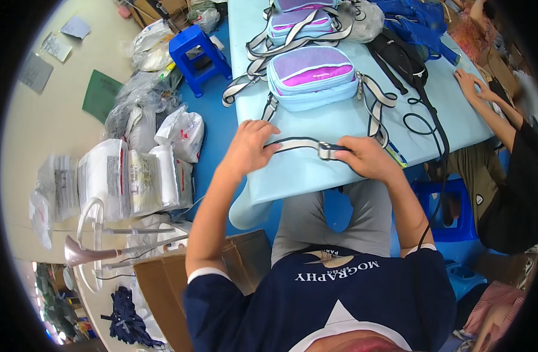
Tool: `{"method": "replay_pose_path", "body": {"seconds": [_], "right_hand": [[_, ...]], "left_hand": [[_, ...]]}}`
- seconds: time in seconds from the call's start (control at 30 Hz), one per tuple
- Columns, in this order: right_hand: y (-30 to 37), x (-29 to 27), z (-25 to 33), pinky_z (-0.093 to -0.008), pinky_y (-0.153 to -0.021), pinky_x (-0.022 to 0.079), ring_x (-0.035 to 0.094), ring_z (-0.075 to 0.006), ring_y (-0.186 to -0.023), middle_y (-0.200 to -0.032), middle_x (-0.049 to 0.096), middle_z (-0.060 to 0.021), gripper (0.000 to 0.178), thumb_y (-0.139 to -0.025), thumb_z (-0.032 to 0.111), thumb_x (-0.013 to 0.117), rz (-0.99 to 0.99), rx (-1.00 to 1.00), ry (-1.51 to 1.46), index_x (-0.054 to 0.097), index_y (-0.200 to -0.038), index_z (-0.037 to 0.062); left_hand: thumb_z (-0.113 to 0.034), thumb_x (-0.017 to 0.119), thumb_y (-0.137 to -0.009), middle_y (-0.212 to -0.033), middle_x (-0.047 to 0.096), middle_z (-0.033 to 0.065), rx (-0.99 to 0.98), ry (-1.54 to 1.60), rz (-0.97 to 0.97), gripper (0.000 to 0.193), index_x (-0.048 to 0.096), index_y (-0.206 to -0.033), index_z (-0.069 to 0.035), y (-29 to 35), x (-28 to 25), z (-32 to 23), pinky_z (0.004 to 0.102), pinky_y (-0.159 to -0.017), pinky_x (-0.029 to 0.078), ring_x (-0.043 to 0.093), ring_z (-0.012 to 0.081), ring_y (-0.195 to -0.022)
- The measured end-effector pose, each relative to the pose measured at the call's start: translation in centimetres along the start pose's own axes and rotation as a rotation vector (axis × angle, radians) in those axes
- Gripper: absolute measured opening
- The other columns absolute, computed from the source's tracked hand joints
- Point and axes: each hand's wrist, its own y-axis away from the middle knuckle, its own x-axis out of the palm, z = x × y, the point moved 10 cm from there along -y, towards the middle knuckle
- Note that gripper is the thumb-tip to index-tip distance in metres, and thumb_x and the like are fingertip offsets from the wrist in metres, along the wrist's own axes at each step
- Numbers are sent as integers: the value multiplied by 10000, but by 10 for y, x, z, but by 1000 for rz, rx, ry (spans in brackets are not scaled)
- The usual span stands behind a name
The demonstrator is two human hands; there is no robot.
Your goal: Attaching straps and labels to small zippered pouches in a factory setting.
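Note:
A cream webbing strap (295, 142) with dark edges stretches between my hands near the table's front edge. My left hand (252, 145) is closed on its left part, the thumb lying along it. Close to the strap's slider buckle (324, 151), my right hand (370, 158) pinches the webbing between thumb and fingers. Just beyond my hands sits a small light-blue bag (311, 82) with a purple mesh top and a magenta front band. Strap ends hang from both its sides. The finger undersides are hidden.
More such bags (301, 26) with tangled straps lie farther up the table (292, 176). On the right are a black bag (401, 58), a dark cord (436, 117) and a co-worker's hands (471, 88). A blue stool (198, 56) and plastic-wrapped packs (105, 179) stand left.

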Motion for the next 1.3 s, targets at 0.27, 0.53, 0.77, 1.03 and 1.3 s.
{"method": "replay_pose_path", "body": {"seconds": [0.27,0.53,0.77,1.03,1.3], "right_hand": [[-32,36,12,-319,-556,423,539,-204,-571,-646,588,-96,169,-834,194,612,174,-4,-514,602,-898,38],[-7,9,45,-314,-628,447,575,-234,-722,-778,606,-64,203,-711,140,716,-109,-295,7,628,-860,33],[2,53,33,-368,-626,438,539,-236,-705,-743,527,-63,144,-757,195,620,-299,-316,383,533,-753,81],[37,-28,27,-351,-645,456,568,-243,-768,-854,573,-74,150,-714,76,647,-739,-371,294,585,-848,53],[99,-67,-64,-405,-760,456,532,-305,-936,-1005,551,-116,329,-768,188,656,-564,326,567,575,-1051,42]], "left_hand": [[-94,773,-626,-1186,507,170,66,178,-192,688,455,-1233,-34,13,1,-69,388,-873,428,517,339,-1044],[-101,741,-663,-1039,583,153,34,200,-136,571,483,-1170,-43,32,17,-72,385,-743,463,580,307,-877],[-111,717,-723,-937,617,143,-124,161,-161,342,574,-1019,-18,6,37,-27,358,-746,488,598,306,-862],[-36,624,-768,-853,607,120,-453,270,-193,118,600,-883,-25,-8,58,39,371,-726,464,580,294,-792],[-240,686,-742,-1000,599,178,-685,-263,-597,346,608,-994,-17,-13,8,92,450,-861,407,532,363,-997]]}}
